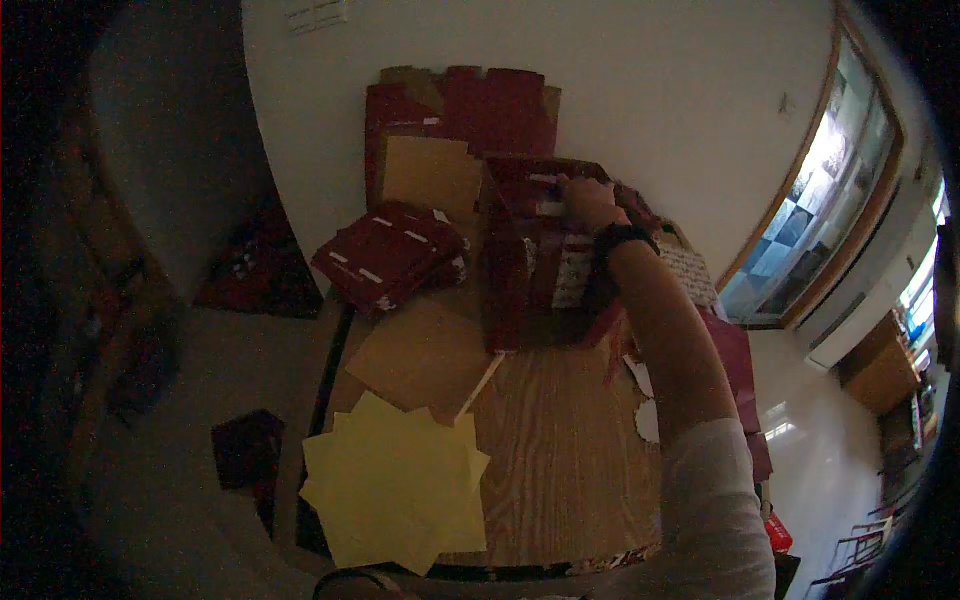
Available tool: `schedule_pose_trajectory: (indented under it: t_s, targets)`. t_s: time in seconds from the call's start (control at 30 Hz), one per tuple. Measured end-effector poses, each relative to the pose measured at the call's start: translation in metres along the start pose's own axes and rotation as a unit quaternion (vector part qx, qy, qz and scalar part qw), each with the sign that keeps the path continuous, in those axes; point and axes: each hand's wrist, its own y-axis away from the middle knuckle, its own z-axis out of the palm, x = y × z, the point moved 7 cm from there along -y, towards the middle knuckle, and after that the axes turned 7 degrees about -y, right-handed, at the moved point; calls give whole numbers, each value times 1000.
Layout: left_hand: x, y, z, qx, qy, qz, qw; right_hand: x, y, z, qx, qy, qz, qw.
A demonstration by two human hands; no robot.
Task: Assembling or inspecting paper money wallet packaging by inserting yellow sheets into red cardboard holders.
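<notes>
My right hand (592,203), with a black band at the wrist, reaches into an open dark red carton (505,300) at the back of the table. Its fingers are bent and closed beside a dark red packet (520,177) with white labels; what they grip is hidden. Below the hand, whitish printed packs (572,272) stand inside the carton. Left of it lies a pile of dark red flat packets (385,250) with white labels. My left hand is out of view.
Fanned yellow sheets (395,485) and a tan cardboard piece (425,350) lie on the wood-grain table (570,450). Dark red flattened cartons (500,110) lean on the white wall (650,80) behind. A dark red sheet (730,365) is beyond my forearm. A dark box (248,448) is at left.
</notes>
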Motion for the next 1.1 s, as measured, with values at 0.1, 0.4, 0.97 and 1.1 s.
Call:
schedule_pose_trajectory:
  t_s: [0.1,0.4,0.97,1.1]
  targets:
    - [2,-3,3,6,7,-3,1000,-5,10,-7,16,-26,-10,999]
    - [3,-2,3,15,7,-16,1000,4,2,-30,94,-88,48,991]
    - [4,10,9,70,63,-59,994,-28,54,7,140,-122,-29,982]
    - [2,12,12,83,80,-68,991,-12,67,90,5,-219,17,975]
